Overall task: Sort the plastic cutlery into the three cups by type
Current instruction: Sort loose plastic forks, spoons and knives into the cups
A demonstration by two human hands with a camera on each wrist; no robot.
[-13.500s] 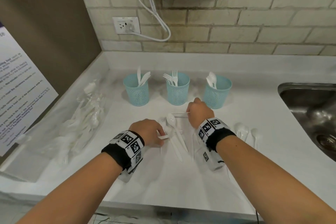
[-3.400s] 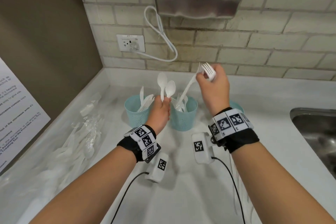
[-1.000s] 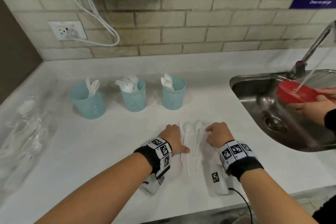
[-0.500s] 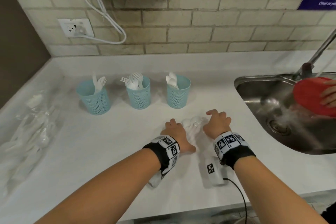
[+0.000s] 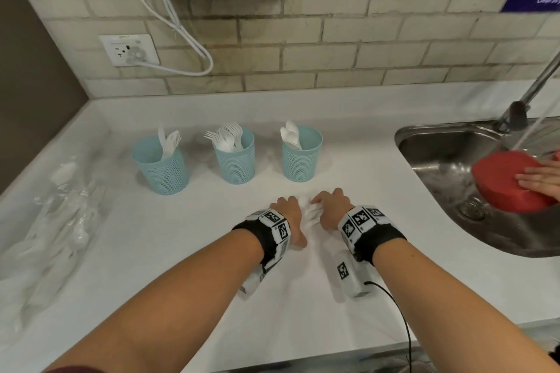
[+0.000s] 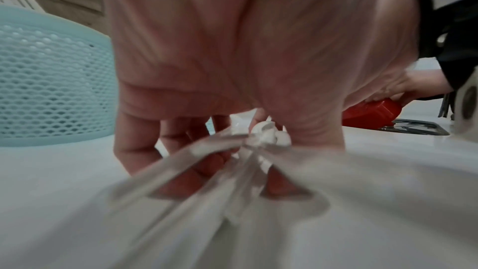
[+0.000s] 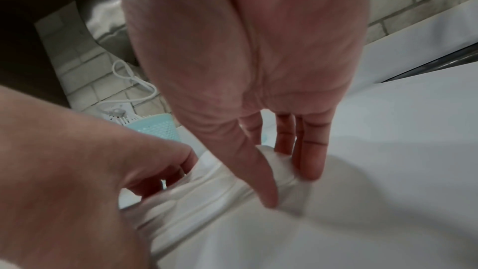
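Note:
Three blue mesh cups stand in a row on the white counter: the left cup (image 5: 160, 169) holds knives, the middle cup (image 5: 235, 160) forks, the right cup (image 5: 301, 157) spoons. In front of the right cup lie a few white spoons (image 5: 309, 213), bunched between both hands. My left hand (image 5: 290, 207) has its fingers curled round the handles (image 6: 261, 136). My right hand (image 5: 328, 203) pinches a spoon bowl (image 7: 280, 166) between thumb and fingers. The wrist views are blurred and the hands hide most of the bundle.
A clear plastic bag (image 5: 60, 221) with more cutlery lies at the far left. The steel sink (image 5: 448, 157) is at the right, where another person's hand (image 5: 539, 182) holds a red bowl (image 5: 509, 188) under the running tap (image 5: 515, 113). The counter's front edge is near my forearms.
My hands have drawn closer together, pushing the spread spoons into a bunch and closing on them. The red bowl in the sink has shifted under the tap.

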